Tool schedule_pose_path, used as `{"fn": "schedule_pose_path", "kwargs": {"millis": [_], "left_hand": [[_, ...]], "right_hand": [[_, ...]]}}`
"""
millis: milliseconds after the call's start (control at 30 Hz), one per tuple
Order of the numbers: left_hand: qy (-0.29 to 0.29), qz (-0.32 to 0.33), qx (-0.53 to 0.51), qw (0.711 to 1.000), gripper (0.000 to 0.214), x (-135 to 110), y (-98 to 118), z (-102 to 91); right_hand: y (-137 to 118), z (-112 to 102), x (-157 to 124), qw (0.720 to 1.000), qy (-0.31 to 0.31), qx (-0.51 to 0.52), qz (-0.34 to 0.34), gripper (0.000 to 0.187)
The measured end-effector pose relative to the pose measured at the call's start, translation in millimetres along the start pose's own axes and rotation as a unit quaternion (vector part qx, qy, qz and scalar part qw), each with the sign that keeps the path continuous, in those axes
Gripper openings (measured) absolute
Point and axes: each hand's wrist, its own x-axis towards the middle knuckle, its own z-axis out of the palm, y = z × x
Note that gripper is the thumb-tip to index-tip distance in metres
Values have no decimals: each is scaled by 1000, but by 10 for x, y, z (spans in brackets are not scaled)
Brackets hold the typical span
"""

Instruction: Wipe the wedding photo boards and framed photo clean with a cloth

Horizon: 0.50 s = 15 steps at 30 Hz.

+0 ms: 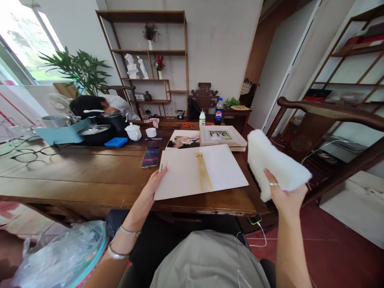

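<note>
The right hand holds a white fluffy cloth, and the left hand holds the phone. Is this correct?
Not quite. The head view shows the left hand on the edge of the white board; the phone lies on the table beside it. The right hand does hold the white fluffy cloth.

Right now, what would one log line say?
left hand: touching white board edge | right hand: holding white fluffy cloth | yellow ruler: on board

Our single head view, looking forward and down from our seat, close over the counter (90, 176), shelves (150, 52) beyond
</note>
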Motion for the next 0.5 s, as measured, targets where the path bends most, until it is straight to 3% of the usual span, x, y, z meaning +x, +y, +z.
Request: {"fn": "schedule_pose_path", "kwargs": {"millis": [67, 200, 300, 500], "left_hand": [[-3, -19, 22, 1000, 26, 29, -21, -6], [-6, -32, 54, 998, 20, 44, -56, 15], [-7, -25, 54, 998, 17, 41, -73, 15], [-38, 24, 17, 999, 16, 80, -155, -33]], "right_hand": [[5, 21, 92, 980, -135, -88, -120, 13], [-48, 202, 135, 859, -375, -146, -316, 26], [-29, 326, 53, 811, -431, -156, -364, 30], [166, 337, -88, 787, -476, -165, -355, 31]]}}
